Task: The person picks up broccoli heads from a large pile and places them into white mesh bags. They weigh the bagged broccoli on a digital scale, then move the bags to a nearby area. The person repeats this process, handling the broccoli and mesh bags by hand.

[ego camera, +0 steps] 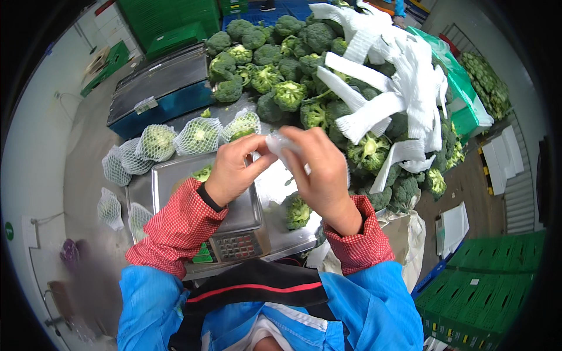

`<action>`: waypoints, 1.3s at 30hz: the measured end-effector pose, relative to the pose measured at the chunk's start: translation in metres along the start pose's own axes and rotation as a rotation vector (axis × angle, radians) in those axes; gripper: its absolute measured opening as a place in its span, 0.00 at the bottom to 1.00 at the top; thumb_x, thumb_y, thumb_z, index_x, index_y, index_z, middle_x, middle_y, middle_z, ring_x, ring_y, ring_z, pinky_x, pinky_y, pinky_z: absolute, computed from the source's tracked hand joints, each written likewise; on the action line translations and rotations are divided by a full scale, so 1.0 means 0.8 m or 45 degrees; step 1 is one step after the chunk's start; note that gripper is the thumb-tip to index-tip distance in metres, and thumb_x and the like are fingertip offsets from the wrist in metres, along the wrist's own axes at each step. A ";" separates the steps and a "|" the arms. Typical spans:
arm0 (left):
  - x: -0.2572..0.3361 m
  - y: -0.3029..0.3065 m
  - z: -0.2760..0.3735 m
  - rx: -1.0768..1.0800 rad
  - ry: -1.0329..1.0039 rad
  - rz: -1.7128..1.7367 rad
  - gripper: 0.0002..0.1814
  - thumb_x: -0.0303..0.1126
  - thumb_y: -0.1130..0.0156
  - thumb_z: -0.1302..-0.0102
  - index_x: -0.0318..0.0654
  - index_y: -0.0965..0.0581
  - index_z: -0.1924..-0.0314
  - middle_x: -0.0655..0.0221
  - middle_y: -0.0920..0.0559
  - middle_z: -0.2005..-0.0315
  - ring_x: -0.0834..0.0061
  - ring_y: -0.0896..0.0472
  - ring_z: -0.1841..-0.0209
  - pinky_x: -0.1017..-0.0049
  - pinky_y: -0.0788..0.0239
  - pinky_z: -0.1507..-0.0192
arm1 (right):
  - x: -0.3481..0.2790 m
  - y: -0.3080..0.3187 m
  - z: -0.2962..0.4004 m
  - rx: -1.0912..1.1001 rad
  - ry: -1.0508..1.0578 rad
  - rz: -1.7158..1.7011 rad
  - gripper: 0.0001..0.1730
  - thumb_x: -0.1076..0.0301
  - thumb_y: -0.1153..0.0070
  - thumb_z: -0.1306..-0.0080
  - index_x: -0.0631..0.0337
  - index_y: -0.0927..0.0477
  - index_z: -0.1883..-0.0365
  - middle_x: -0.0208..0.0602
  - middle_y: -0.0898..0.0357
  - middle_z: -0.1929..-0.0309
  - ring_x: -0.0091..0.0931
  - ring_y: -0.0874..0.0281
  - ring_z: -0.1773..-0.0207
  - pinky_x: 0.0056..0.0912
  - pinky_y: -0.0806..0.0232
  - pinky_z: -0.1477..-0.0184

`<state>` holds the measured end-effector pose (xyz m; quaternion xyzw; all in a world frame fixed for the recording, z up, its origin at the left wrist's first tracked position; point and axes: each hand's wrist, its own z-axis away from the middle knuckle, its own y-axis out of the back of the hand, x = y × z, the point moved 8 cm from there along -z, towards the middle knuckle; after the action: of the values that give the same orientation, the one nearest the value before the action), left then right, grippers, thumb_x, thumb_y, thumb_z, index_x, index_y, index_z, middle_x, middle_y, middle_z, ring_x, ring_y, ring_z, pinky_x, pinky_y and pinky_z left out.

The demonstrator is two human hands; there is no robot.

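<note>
My left hand (239, 169) and my right hand (319, 175) meet above the metal table, both gripping a bunched white foam net sleeve (278, 145). The right hand is slightly blurred, and its fingers cover part of the sleeve. Beneath my left forearm stands a weighing scale (237, 217) with a metal pan and a keypad. One broccoli head (202, 173) shows on the pan, partly hidden by that hand. Below my right hand a bare broccoli head (297, 212) rests on the table. Several netted broccoli heads (198, 136) form a row behind the scale.
A large heap of broccoli (290, 70) covers the far right, with many flat white foam net sleeves (412, 87) strewn on top. A dark blue crate (167, 112) stands at the back left. Green crates (478, 281) are stacked on the floor at right.
</note>
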<state>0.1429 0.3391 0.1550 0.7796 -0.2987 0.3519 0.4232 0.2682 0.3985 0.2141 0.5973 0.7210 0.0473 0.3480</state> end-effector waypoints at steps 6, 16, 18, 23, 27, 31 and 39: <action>-0.044 -0.015 0.054 -0.136 0.836 1.033 0.11 0.40 0.44 0.35 0.43 0.27 0.71 0.81 0.28 0.80 0.93 0.34 0.83 0.89 0.47 0.83 | 0.023 -0.044 0.040 -0.116 -0.265 -0.131 0.08 0.76 0.38 0.48 0.61 0.23 0.69 0.35 0.28 0.75 0.31 0.30 0.79 0.28 0.38 0.76; -0.098 -0.031 0.182 0.140 1.320 1.801 0.17 0.40 0.54 0.32 0.36 0.25 0.54 0.68 0.18 0.65 0.78 0.18 0.68 0.77 0.25 0.66 | -0.014 -0.090 0.073 -0.105 -0.089 0.253 0.08 0.74 0.42 0.52 0.58 0.24 0.72 0.33 0.29 0.70 0.32 0.30 0.68 0.35 0.38 0.66; -0.099 -0.021 0.191 0.214 1.360 1.800 0.17 0.40 0.54 0.32 0.36 0.26 0.52 0.68 0.18 0.65 0.78 0.19 0.67 0.77 0.25 0.65 | -0.006 -0.105 0.072 -0.216 -0.286 -0.042 0.07 0.73 0.43 0.47 0.62 0.23 0.68 0.39 0.28 0.70 0.36 0.30 0.67 0.35 0.37 0.64; -0.092 0.005 0.178 0.327 1.173 1.678 0.16 0.38 0.53 0.33 0.35 0.25 0.55 0.68 0.19 0.66 0.78 0.20 0.67 0.79 0.28 0.65 | -0.013 -0.160 0.080 -0.496 -0.475 -0.384 0.07 0.71 0.42 0.43 0.65 0.23 0.68 0.39 0.27 0.72 0.37 0.28 0.68 0.34 0.35 0.65; -0.106 0.029 0.176 0.331 1.092 1.499 0.13 0.37 0.53 0.33 0.36 0.25 0.61 0.71 0.20 0.68 0.82 0.21 0.68 0.81 0.30 0.66 | -0.009 -0.187 0.093 -0.474 -0.559 -0.595 0.06 0.73 0.42 0.46 0.62 0.25 0.71 0.36 0.28 0.73 0.36 0.30 0.68 0.36 0.37 0.63; -0.112 0.019 0.193 0.281 1.289 1.826 0.15 0.39 0.55 0.32 0.36 0.24 0.59 0.69 0.19 0.65 0.79 0.20 0.67 0.79 0.28 0.65 | -0.063 -0.155 0.056 -0.156 0.090 0.141 0.06 0.78 0.44 0.52 0.59 0.27 0.75 0.34 0.30 0.72 0.34 0.33 0.69 0.35 0.39 0.68; -0.108 0.010 0.224 0.308 1.262 2.014 0.19 0.40 0.58 0.31 0.34 0.26 0.54 0.66 0.18 0.63 0.74 0.19 0.65 0.75 0.27 0.60 | -0.078 -0.158 0.080 -0.374 -0.203 -0.567 0.04 0.77 0.49 0.40 0.63 0.30 0.67 0.43 0.29 0.71 0.38 0.30 0.70 0.37 0.36 0.65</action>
<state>0.1402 0.1943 0.0183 0.1503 -0.4888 0.8575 0.0563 0.2020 0.2846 0.1327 0.3689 0.7903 0.0266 0.4884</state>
